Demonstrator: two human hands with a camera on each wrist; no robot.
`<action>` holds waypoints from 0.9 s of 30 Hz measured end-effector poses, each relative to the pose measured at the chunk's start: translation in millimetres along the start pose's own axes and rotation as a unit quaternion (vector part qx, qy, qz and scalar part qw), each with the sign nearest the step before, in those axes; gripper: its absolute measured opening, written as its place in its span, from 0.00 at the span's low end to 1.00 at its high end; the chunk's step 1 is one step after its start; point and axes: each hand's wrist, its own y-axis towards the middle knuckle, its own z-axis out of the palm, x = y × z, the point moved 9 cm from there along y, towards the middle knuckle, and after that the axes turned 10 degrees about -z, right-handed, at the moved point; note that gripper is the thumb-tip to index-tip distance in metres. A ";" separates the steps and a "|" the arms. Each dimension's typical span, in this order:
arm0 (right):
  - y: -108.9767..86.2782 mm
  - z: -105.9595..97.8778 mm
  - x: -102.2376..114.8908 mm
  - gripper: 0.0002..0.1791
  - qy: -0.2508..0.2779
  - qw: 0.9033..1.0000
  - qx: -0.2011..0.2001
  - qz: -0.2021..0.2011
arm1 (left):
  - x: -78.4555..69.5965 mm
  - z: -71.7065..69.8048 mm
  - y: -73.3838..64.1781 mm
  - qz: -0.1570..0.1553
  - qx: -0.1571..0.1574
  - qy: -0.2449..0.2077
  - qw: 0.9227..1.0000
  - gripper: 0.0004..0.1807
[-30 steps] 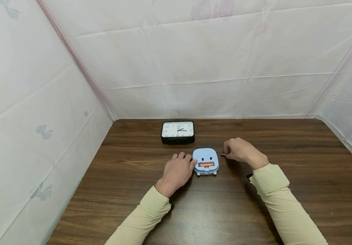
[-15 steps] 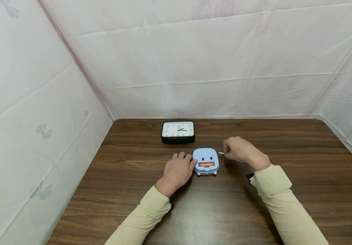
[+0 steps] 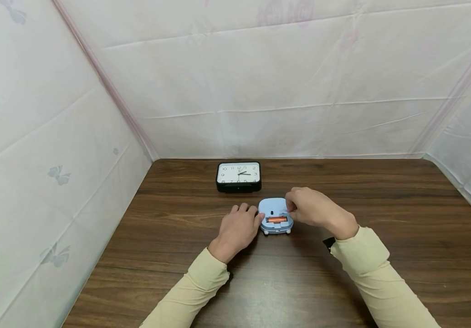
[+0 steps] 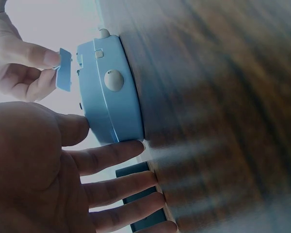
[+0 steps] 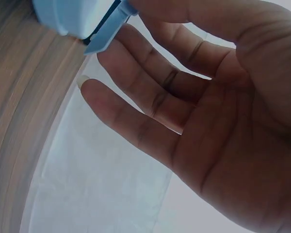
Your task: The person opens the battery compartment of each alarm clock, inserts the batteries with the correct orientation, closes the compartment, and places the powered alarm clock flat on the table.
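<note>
A light-blue rounded case (image 3: 272, 205), which looks like a small alarm clock, lies with its back up on the table. An orange battery (image 3: 276, 219) sits in its uncovered compartment, and stubby white feet (image 4: 114, 80) stick out from one side. My left hand (image 3: 237, 230) steadies the case; the thumb touches its upper edge and the straight index finger lies along its side. Over the case's right part, my right hand (image 3: 317, 210) pinches a light-blue battery cover (image 4: 64, 70) between thumb and fingers. In the left wrist view the cover is held apart from the case.
Behind the case stands a black rectangular clock (image 3: 238, 177) with a white dial. The brown wooden table (image 3: 284, 282) meets pale plastic sheeting (image 3: 260, 127) at the back and sides.
My right hand has moved left with the battery cover, from beside the case to above its right part. The cover was turned on the way. The left hand has stayed put.
</note>
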 end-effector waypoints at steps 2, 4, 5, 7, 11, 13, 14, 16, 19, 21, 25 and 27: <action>1.7 2.8 5.6 0.11 -0.007 1.000 0.005 -0.005 | -0.3 -0.7 -0.1 -0.001 0.000 0.000 1.000 0.25; 3.5 5.5 10.9 0.12 -0.010 1.000 0.008 -0.010 | -0.6 -1.1 -0.4 0.000 -0.001 0.002 1.000 0.24; 4.1 6.8 13.4 0.13 -0.014 1.000 0.008 -0.013 | -0.6 -1.1 -0.5 0.000 -0.001 0.003 1.000 0.24; 5.6 9.2 17.8 0.14 -0.021 1.000 0.010 -0.018 | -0.6 -1.2 -0.6 0.000 -0.002 0.003 1.000 0.24; 7.8 14.6 24.3 0.14 -0.028 0.999 0.016 -0.027 | -0.1 -1.0 -0.9 0.000 -0.003 0.001 1.000 0.23; 8.9 17.0 26.5 0.14 -0.031 0.999 0.016 -0.033 | 0.2 -1.1 -1.0 0.000 -0.004 0.002 1.000 0.22; 9.0 17.3 28.4 0.14 -0.034 0.999 0.012 -0.040 | 0.3 -0.8 -1.0 0.000 -0.004 0.002 1.000 0.22; 9.4 18.3 31.0 0.14 -0.034 0.998 0.005 -0.048 | 0.6 -0.9 -1.0 0.000 -0.005 0.005 1.000 0.23; 10.0 18.8 34.6 0.14 -0.040 0.998 -0.009 -0.057 | 1.3 -1.0 -0.4 -0.001 -0.007 0.007 1.000 0.23; 10.5 19.3 36.2 0.14 -0.045 0.997 -0.013 -0.060 | 1.5 -1.1 -0.2 -0.001 -0.007 0.006 1.000 0.24; 11.6 21.3 38.3 0.14 -0.057 0.996 -0.020 -0.066 | 1.2 -0.7 -0.5 -0.001 -0.004 0.005 1.000 0.24; 12.3 22.6 39.0 0.14 -0.060 0.996 -0.023 -0.069 | 1.0 -0.6 -0.7 -0.001 -0.002 0.006 1.000 0.24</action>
